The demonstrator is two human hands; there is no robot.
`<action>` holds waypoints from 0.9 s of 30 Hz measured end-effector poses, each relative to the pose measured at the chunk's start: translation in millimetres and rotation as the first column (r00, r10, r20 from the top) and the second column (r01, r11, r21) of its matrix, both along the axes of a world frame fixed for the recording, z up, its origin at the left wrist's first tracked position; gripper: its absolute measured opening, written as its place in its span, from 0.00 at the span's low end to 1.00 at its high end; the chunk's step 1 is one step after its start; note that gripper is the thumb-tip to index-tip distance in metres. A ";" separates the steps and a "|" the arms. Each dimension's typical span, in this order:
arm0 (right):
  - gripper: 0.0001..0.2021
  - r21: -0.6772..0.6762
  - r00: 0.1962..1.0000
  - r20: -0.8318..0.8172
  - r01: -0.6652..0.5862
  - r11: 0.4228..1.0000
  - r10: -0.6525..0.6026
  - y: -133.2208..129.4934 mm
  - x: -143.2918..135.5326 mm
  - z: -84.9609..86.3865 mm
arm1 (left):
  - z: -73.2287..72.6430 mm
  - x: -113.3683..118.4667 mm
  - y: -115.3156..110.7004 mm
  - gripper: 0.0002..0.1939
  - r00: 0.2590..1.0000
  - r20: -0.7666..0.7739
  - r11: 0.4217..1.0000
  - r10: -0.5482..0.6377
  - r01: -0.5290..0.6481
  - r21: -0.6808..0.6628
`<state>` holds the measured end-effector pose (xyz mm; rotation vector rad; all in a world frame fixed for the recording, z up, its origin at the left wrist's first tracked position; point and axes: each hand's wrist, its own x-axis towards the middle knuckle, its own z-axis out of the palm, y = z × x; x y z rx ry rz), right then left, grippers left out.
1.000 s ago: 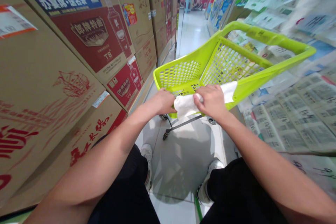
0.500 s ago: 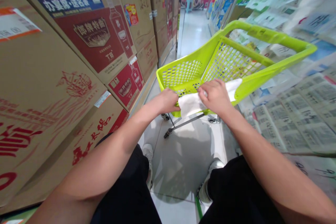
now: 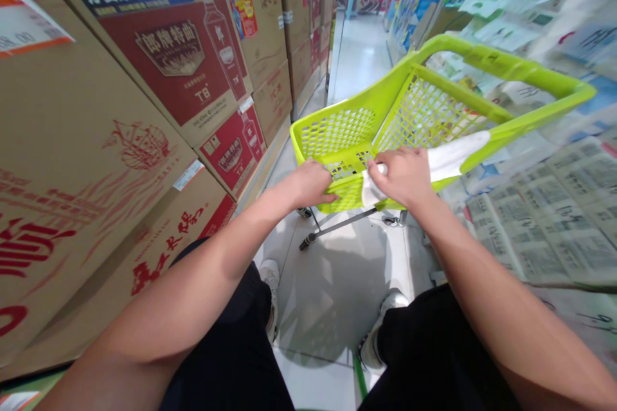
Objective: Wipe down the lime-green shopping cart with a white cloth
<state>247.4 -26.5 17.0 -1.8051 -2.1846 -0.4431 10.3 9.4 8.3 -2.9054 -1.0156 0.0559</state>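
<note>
A lime-green shopping cart stands before me, its basket of plastic mesh turned at an angle and its handle to the upper right. My left hand is closed round the rim at the basket's near left corner. Farther right along the same rim, my right hand is closed on a white cloth, pressing it against the rim. Part of the cloth bunches out by the thumb, and the rest lies along the rim toward the handle. The right fingertips are partly hidden.
Stacked cardboard boxes line the left side. On the right are packs of tissue paper and shelves of packaged goods. A tiled aisle runs ahead to a blue stool. My feet stand on the floor behind the cart.
My right hand has slid a little to the right along the rim with the cloth, uncovering green rim between the hands. My left hand stays on the corner.
</note>
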 end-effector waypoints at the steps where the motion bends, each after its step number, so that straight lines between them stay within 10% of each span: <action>1: 0.22 0.005 0.999 -0.009 -0.046 0.999 0.046 -3.7 -6.6 -2.0 | 0.4 0.3 -0.2 0.23 1.000 -0.005 1.000 0.005 -0.005 -0.003; 27: 0.11 -0.038 0.988 -0.133 -0.080 0.996 0.074 -9.0 -25.3 1.7 | 0.3 1.7 -3.7 0.23 0.999 -0.038 0.999 -0.030 0.029 -0.022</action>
